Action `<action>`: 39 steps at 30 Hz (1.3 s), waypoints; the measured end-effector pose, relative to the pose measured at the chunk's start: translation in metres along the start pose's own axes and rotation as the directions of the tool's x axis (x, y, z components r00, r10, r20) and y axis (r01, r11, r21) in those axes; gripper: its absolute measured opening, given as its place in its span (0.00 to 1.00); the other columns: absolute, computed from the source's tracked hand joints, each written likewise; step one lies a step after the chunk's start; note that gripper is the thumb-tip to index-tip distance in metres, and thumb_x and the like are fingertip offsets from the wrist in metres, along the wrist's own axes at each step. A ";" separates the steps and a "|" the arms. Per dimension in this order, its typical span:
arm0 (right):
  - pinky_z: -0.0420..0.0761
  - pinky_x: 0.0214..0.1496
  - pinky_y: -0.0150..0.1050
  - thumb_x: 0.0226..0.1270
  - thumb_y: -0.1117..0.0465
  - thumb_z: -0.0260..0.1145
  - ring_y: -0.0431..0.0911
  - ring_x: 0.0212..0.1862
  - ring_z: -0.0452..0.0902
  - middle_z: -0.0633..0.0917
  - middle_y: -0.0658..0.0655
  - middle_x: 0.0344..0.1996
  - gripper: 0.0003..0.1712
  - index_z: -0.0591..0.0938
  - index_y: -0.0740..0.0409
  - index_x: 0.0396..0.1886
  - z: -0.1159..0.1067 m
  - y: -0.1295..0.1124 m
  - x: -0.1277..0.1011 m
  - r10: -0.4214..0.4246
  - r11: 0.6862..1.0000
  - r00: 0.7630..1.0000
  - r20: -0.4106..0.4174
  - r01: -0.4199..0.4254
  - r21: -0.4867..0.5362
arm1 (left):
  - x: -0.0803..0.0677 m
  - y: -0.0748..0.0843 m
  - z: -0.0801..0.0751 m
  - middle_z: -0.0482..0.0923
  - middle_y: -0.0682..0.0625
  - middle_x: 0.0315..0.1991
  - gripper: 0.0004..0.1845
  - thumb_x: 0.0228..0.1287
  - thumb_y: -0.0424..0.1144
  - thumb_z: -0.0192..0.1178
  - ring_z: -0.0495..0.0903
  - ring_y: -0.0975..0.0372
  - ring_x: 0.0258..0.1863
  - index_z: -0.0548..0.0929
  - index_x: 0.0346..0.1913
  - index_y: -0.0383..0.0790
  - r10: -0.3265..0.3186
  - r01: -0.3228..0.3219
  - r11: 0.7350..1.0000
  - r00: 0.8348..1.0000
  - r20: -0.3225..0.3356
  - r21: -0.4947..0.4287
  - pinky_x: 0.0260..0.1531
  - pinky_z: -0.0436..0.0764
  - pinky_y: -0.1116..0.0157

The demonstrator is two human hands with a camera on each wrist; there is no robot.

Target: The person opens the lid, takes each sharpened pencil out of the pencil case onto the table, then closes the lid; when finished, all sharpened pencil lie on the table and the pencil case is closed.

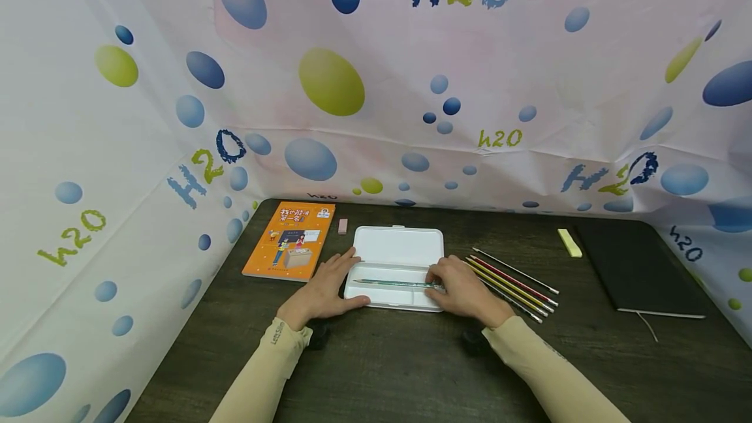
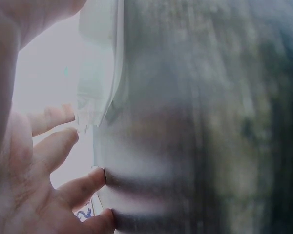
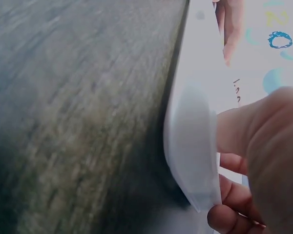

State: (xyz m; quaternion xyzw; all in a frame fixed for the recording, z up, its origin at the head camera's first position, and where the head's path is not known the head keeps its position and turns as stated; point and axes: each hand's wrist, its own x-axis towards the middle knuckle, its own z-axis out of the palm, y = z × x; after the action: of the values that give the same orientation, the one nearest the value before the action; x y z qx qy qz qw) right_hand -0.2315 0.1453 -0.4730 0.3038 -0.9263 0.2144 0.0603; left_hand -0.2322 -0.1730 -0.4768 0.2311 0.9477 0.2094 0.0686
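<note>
A white pencil case point(image 1: 399, 235) lies on the dark table with its lid folded back. Inside its front tray is a pale green pencil point(image 1: 388, 282), lying lengthwise. My left hand point(image 1: 322, 289) rests at the case's left end, fingers spread and thumb at the front corner; the left wrist view shows those fingers point(image 2: 53, 151) extended beside the white case point(image 2: 95, 63). With curled fingers, my right hand point(image 1: 464, 287) pinches the pencil's right end inside the tray. In the right wrist view that hand point(image 3: 278, 151) bends over the case's wall point(image 3: 193, 126), and the pencil is hidden.
Several pencils point(image 1: 517, 282) lie fanned out right of my right hand. An orange book point(image 1: 290, 240) and a pink eraser point(image 1: 343, 226) are at the left. Toward the right lie a yellow piece point(image 1: 569, 243) and a black notebook point(image 1: 637, 269). A printed cloth point(image 1: 388, 116) hangs behind the table.
</note>
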 end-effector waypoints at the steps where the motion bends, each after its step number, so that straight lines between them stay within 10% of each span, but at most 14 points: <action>1: 0.67 0.32 0.35 0.60 0.57 0.75 0.39 0.30 0.64 0.76 0.43 0.26 0.06 0.84 0.50 0.31 0.000 0.000 0.000 0.003 1.000 1.000 0.002 -0.003 0.013 | 0.000 0.000 0.000 0.46 0.47 0.80 0.51 0.58 0.69 0.62 0.50 0.42 0.76 0.60 0.77 0.44 0.003 -0.003 1.000 1.000 -0.004 -0.003 0.71 0.52 0.38; 39: 0.77 0.37 0.36 0.62 0.61 0.74 0.39 0.36 0.74 0.83 0.41 0.32 0.06 0.91 0.52 0.38 -0.009 0.016 -0.012 0.040 0.955 0.999 -0.020 -0.032 0.295 | -0.003 0.001 -0.001 0.46 0.47 0.80 0.51 0.59 0.68 0.62 0.49 0.42 0.76 0.60 0.77 0.44 0.004 -0.004 1.000 1.000 -0.001 -0.008 0.72 0.50 0.40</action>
State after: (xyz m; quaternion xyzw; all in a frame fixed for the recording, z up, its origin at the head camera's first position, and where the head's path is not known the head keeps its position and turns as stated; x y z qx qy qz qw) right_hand -0.2320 0.1672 -0.4741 0.2896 -0.8887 0.3547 0.0225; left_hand -0.2299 -0.1742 -0.4753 0.2326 0.9464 0.2132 0.0687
